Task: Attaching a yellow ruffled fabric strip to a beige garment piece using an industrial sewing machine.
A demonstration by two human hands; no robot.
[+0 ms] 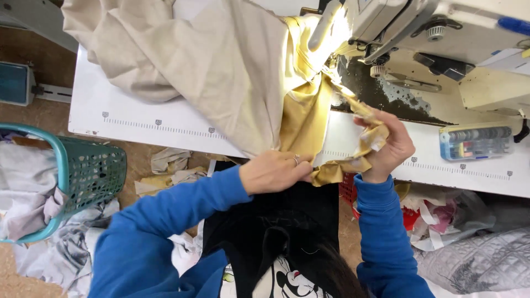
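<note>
The left hand (273, 172) is pressed together, its grip pinching the gold fabric (301, 118) at the near edge of the worktop (165, 124). The right hand (386, 149) is closed around a bunched gold edge just beside it. The gold fabric runs up from both hands to the needle of the sewing machine (419, 33), with beige cloth (210, 60) lying over the far left part of the worktop. I judge the seam is being lined up; feeding needs both edges held flat and even.
</note>
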